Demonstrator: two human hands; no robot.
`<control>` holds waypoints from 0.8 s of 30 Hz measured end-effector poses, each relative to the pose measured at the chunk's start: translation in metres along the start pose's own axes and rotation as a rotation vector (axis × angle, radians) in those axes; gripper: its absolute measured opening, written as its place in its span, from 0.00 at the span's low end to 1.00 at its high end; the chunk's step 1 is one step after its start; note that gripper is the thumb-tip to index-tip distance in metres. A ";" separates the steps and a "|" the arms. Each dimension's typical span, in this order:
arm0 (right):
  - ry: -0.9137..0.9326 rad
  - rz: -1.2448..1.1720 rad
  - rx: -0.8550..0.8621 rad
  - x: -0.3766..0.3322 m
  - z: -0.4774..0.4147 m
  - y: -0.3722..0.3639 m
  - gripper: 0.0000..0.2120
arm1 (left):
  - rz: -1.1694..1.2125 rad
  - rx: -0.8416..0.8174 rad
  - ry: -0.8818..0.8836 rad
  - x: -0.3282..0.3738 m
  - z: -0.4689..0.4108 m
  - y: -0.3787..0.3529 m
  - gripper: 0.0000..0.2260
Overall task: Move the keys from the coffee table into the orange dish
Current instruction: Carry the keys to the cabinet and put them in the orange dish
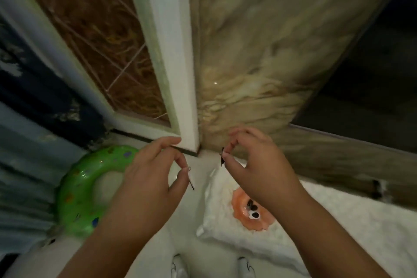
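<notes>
Near the frame's centre our left hand point(155, 165) pinches a small key point(191, 184) by its ring between thumb and forefinger, the blade dangling. Just right of it our right hand point(252, 156) is closed the same way on a second key point(222, 157). Both hang above the white surface, not yet in the dish point(242, 207), which sits lower right of centre on a fluffy white cushion point(304, 221) and already holds some small dark items we cannot identify. The keys look light, rigid and a little slick; the ring seems the surest hold, and they should drop cleanly once released.
</notes>
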State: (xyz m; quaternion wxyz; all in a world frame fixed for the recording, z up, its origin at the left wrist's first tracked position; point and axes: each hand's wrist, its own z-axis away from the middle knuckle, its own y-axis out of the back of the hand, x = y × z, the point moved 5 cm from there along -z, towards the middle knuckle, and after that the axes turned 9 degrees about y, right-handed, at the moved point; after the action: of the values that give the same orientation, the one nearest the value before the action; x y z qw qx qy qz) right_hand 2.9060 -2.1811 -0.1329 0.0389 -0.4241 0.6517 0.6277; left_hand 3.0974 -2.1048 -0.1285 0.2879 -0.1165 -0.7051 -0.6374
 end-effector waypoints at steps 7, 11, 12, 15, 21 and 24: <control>-0.249 0.081 0.108 0.036 0.021 -0.002 0.03 | 0.038 -0.218 -0.212 0.010 -0.050 -0.048 0.03; -0.351 0.080 0.127 0.066 0.044 -0.010 0.02 | 0.070 -0.276 -0.246 0.018 -0.059 -0.087 0.05; -0.366 0.075 0.126 0.076 0.049 -0.013 0.03 | 0.078 -0.280 -0.249 0.021 -0.060 -0.098 0.05; -0.407 0.071 0.102 0.111 0.061 -0.023 0.03 | 0.107 -0.291 -0.259 0.029 -0.061 -0.131 0.05; -0.431 0.031 0.120 0.186 0.071 -0.046 0.04 | 0.104 -0.267 -0.213 0.033 -0.068 -0.202 0.05; -0.431 0.004 0.110 0.225 0.077 -0.070 0.04 | 0.107 -0.257 -0.187 0.027 -0.072 -0.243 0.04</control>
State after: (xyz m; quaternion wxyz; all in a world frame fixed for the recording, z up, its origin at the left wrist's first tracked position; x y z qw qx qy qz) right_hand 2.7673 -2.2190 -0.3352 0.1991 -0.2762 0.6624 0.6673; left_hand 2.9649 -2.2192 -0.3142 0.2374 -0.2485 -0.6344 -0.6924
